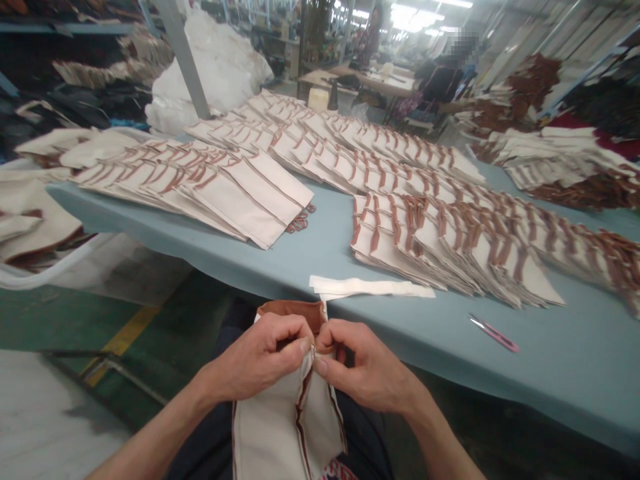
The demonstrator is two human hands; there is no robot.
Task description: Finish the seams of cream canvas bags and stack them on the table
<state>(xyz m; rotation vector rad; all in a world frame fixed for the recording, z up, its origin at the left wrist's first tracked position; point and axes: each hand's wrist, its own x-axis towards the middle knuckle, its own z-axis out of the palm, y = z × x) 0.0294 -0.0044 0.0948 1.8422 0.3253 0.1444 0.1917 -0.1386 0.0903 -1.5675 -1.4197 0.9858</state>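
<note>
My left hand [260, 357] and my right hand [363, 370] are both closed in a pinch on the top edge of a cream canvas bag with brown trim [287, 427]. The bag hangs down over my lap, below the near edge of the blue table [550, 380]. My fingertips meet at the bag's brown-lined opening. On the table just beyond lie a few narrow white fabric strips [370, 288]. Small pink thread snips [495, 333] lie to the right of my hands.
Long overlapping rows of finished cream bags [440, 240] cover the table, with another fanned stack [210, 183] at the left. More bags fill a bin at far left [30, 220]. A seated person [440, 83] works at a far table. A grey post [183, 53] stands behind.
</note>
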